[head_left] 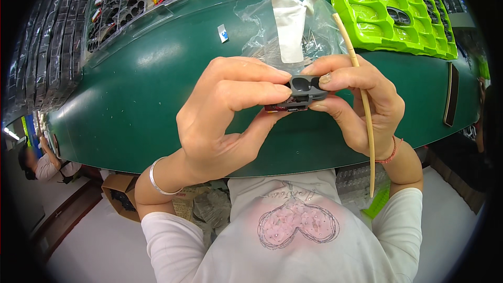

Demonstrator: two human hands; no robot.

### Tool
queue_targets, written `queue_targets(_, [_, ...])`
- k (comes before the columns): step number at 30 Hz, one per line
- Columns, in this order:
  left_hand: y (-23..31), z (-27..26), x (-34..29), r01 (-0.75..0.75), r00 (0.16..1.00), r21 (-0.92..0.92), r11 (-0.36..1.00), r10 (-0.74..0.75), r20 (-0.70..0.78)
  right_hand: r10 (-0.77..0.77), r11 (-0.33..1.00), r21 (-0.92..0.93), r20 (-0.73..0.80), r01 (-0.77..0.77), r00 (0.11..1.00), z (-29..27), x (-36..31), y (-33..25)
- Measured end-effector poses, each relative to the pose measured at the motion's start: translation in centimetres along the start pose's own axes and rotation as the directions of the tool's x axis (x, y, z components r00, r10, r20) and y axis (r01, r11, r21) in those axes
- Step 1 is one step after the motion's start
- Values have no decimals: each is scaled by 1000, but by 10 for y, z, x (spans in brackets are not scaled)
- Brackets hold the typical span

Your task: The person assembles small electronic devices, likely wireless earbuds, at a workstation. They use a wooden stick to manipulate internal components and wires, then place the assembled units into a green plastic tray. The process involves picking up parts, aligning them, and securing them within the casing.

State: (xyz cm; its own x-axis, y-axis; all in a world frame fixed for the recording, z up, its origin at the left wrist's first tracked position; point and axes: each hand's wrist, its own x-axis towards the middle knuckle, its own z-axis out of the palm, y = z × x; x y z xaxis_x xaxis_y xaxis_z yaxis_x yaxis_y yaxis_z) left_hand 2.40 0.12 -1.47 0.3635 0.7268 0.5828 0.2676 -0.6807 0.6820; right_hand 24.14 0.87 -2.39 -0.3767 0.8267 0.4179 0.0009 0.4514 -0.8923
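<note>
Over the near edge of the green table, both hands hold a small dark grey earbud charging case. Two rounded recesses show in its upper face, and a charging port shows on the side toward me. My left hand pinches its left end, fingers on top and thumb below. At its lower left, a red and yellow piece, likely a battery, is partly hidden by the fingertips. My right hand grips the right end between thumb and fingers. A thin wooden stick is also tucked between the right fingers, pointing down past the wrist.
Ahead lies a clear plastic bag of thin metal pins, with white paper on it. A bright green tray stands far right, a clear tray of dark parts and batteries far left. A dark flat strip lies right. Another person is at far left.
</note>
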Motion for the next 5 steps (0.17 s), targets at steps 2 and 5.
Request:
queue_targets(2, [0,-1,-1,-16,1000,13,1000,16,5,-70,997,-24,-49,69,996,3,3,2])
queue_targets(5, [0,-1,-1,-48,999,28,998,48,7,-102,994,-33,-64,100,993,4,4,2])
